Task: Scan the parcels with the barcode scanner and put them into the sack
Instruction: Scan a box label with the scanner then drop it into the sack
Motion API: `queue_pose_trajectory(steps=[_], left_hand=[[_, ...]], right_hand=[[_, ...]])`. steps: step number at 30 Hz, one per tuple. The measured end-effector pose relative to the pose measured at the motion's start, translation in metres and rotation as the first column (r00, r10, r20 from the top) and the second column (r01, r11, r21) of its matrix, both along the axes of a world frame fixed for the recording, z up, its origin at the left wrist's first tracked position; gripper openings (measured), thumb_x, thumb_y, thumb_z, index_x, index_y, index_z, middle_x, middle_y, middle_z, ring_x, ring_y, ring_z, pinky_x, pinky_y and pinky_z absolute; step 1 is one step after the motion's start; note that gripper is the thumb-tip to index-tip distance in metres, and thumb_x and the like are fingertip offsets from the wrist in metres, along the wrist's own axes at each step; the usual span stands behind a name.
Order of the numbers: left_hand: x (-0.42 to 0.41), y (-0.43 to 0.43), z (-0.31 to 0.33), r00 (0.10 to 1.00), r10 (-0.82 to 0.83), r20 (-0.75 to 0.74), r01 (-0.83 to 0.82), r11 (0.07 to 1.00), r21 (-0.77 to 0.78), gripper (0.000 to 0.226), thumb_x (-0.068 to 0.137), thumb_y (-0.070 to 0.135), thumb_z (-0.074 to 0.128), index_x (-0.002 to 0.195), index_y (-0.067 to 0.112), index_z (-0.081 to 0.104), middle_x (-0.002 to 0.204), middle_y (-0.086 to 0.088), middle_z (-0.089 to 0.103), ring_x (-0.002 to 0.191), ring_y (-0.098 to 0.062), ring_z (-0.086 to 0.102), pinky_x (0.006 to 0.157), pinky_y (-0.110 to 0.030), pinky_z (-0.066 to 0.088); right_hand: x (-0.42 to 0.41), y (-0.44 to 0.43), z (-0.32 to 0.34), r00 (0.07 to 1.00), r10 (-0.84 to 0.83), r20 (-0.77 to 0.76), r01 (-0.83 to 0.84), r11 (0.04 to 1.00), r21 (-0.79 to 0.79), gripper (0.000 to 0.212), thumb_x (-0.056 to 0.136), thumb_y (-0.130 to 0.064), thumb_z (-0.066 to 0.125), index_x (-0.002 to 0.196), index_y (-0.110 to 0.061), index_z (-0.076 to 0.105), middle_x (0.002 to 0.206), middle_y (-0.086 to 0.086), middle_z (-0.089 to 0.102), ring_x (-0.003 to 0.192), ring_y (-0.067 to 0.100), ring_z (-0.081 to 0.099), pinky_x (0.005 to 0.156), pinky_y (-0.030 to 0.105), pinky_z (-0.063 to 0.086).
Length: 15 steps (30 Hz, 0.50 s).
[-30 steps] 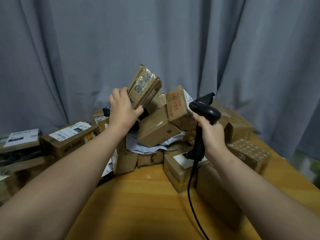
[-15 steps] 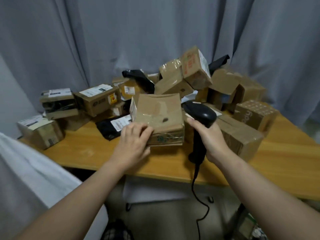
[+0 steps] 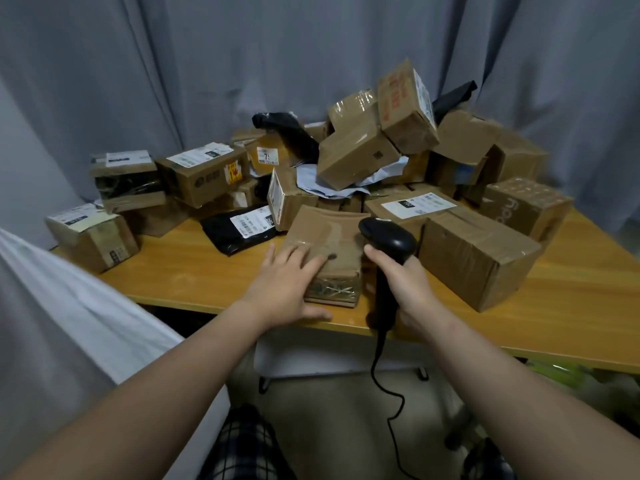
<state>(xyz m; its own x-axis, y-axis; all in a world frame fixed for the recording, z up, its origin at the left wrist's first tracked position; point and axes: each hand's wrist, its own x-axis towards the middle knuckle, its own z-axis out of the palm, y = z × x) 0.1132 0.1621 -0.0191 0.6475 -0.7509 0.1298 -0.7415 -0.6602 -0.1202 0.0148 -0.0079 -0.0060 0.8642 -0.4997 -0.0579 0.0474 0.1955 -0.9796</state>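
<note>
The left grip (image 3: 284,289) lay flat on a low cardboard parcel (image 3: 329,237), its fingers (image 3: 298,258) straight across the taped top and its thumb spread along the bench (image 3: 571,289) edge in front of the box. The parcel sat on the bench, under and just beyond that grip. Just to the right, the right grip (image 3: 408,285) was clamped round the handle of the black barcode scanner (image 3: 391,239), whose head stood above the grip, beside the parcel's right side. The scanner's cable (image 3: 384,375) hung below the right grip. Beyond both grips, a pile of parcels (image 3: 363,157) was heaped against a grey curtain (image 3: 242,64). A black mailer bag (image 3: 239,230) lay beyond the left grip, a little to its left. White fabric (image 3: 69,306) showed well to the left of the left grip
</note>
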Motion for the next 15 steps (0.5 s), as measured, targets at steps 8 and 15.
queue_pose_trajectory(steps=[8, 15], left_hand=[[-0.001, 0.012, -0.026, 0.979, -0.015, 0.201, 0.015, 1.000, 0.002, 0.122, 0.051, 0.082, 0.067, 0.147, 0.018, 0.029, 0.144, -0.021, 0.040, 0.133, -0.038, 0.037, 0.113, -0.056, 0.022], [-0.008, 0.037, -0.036, 0.920, -0.143, 0.366, 0.223, 0.956, -0.188, 0.089, 0.055, 0.050, 0.082, 0.126, 0.014, 0.044, 0.118, -0.012, 0.062, 0.107, -0.031, 0.058, 0.092, -0.043, 0.041]], right_hand=[[0.001, 0.016, -0.002, 0.999, -0.033, -0.023, 0.034, 0.999, 0.007, 0.014, 0.088, -0.022, 0.069, 0.099, -0.029, 0.064, 0.104, -0.007, 0.069, 0.101, 0.010, 0.062, 0.079, 0.025, 0.048], [-0.017, 0.018, -0.013, 0.996, -0.083, -0.012, 0.083, 0.996, -0.037, 0.027, 0.088, -0.023, 0.070, 0.113, -0.014, 0.066, 0.095, -0.003, 0.066, 0.094, 0.018, 0.061, 0.084, 0.031, 0.049]])
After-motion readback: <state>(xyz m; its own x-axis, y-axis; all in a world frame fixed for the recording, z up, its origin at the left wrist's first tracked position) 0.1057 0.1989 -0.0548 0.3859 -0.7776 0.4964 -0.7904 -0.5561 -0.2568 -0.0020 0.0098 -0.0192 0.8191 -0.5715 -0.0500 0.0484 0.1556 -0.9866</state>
